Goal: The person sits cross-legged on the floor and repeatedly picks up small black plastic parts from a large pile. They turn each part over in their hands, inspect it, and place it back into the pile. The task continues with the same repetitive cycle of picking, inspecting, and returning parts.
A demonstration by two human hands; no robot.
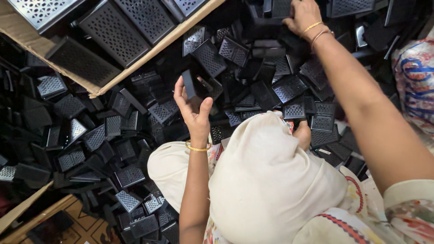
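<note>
My left hand (193, 107) is raised over the heap and pinches a small black rectangular part (188, 84) between thumb and fingers; a gold bangle sits on its wrist. My right hand (302, 17), with two bangles, reaches to the far top of the heap of black perforated grille parts (253, 68). Its fingers curl down among the parts, and I cannot tell whether they grip one. A person with a cream cloth over the head (266, 180) sits right below me between my arms. That person's hand (303, 134) shows just past the cloth, next to the parts.
A cardboard box (149, 49) at top left holds larger perforated black panels (117, 34). More black parts (90, 135) cover the left side. Cardboard flaps (27, 217) lie at bottom left. A patterned sack (416, 77) stands at the right edge.
</note>
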